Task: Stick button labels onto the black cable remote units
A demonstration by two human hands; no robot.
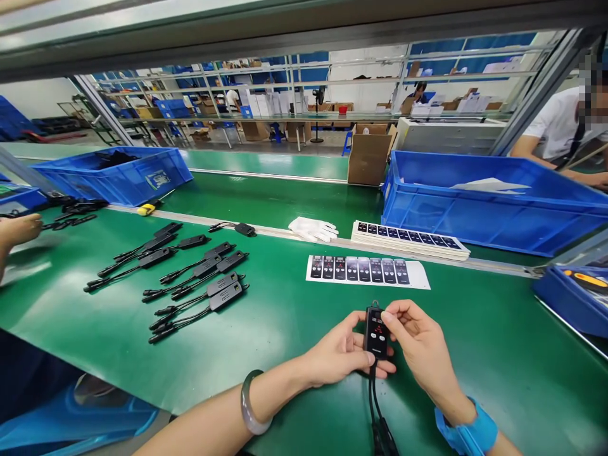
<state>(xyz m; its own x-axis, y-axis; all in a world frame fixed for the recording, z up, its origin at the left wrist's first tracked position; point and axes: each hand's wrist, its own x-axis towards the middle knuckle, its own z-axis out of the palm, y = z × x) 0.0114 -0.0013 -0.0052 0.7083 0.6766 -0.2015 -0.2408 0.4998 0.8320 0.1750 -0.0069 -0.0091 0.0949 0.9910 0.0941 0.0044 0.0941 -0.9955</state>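
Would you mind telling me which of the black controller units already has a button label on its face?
The controller held between the left hand and right hand: its face shows printed buttons. The ones lying in rows on the green table are plain black.

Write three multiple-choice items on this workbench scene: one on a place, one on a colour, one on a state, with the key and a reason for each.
1. Where does the white sticker sheet of black labels lie?
A. On the green table beyond the hands
B. Inside a blue bin
C. On the white glove

2. What colour is the band on the right wrist?
A. Red
B. Blue
C. Yellow

3. How is the small black controller with its cable held?
A. Lying untouched
B. In the left hand alone
C. Between both hands

Key: 1 A, it lies flat on the green table; 2 B, the band is bright blue; 3 C, the left hand and right hand both grip it.
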